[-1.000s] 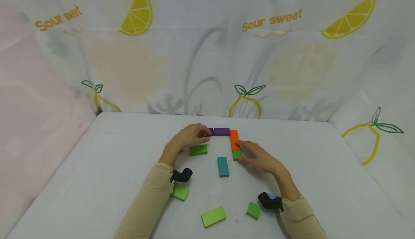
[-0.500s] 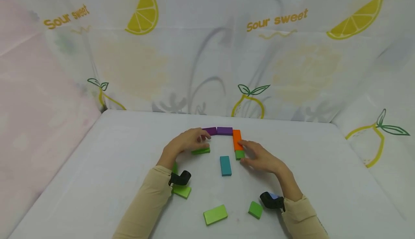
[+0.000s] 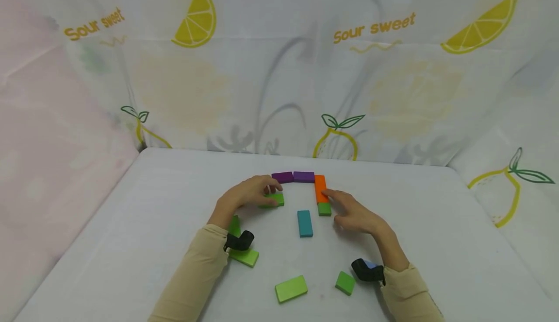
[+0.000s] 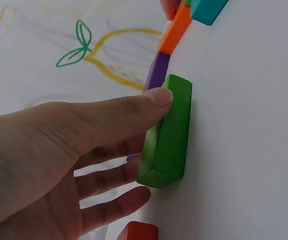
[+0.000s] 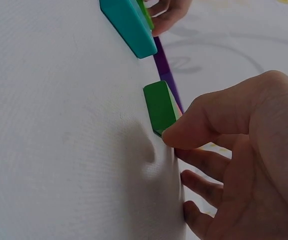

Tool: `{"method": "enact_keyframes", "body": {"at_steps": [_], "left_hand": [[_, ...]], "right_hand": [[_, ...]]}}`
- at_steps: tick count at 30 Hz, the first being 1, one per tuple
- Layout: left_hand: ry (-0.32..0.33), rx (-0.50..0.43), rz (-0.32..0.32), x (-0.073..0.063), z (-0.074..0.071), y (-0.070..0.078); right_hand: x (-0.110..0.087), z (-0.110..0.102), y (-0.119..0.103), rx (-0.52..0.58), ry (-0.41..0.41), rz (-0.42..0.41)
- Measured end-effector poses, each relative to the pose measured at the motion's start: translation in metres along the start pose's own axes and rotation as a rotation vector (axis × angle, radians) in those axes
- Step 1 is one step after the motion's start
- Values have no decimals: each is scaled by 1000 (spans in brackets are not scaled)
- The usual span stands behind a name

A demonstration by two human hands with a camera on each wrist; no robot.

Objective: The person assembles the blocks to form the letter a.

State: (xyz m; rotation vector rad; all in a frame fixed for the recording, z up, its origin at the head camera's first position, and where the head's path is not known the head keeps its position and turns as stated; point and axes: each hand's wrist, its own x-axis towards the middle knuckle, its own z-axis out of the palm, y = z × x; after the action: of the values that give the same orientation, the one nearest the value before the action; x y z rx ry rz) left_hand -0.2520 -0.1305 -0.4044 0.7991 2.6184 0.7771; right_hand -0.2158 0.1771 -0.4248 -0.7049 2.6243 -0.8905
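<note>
Left hand (image 3: 249, 191) pinches a green rectangular block (image 4: 173, 140) between thumb and fingers, near two purple rectangular blocks (image 3: 304, 177). Right hand (image 3: 355, 214) loosely spread, grips nothing; index fingertip at an orange rectangular block (image 3: 320, 188), small green block (image 3: 324, 209) abutting its near end. Black left-wrist camera (image 3: 241, 241) and sleeve (image 3: 192, 271) obstruct. Blocks counted: six green, two purple, one orange, one teal (image 3: 305, 223), one red (image 4: 138, 232).
</note>
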Motion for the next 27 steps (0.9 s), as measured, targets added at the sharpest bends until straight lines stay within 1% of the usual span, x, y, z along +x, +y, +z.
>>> {"method": "enact_keyframes", "body": {"at_steps": [7, 10, 18, 27], "left_hand": [[-9, 4, 46, 0, -2, -1], [-10, 15, 55, 0, -2, -1], [-1, 17, 10, 0, 0, 1], [-2, 12, 11, 1, 1, 0]], "right_hand": [[-1, 0, 1, -2, 4, 16], [-1, 0, 1, 6, 2, 19], [-2, 0, -3, 15, 6, 37], [-2, 0, -3, 7, 11, 32]]}}
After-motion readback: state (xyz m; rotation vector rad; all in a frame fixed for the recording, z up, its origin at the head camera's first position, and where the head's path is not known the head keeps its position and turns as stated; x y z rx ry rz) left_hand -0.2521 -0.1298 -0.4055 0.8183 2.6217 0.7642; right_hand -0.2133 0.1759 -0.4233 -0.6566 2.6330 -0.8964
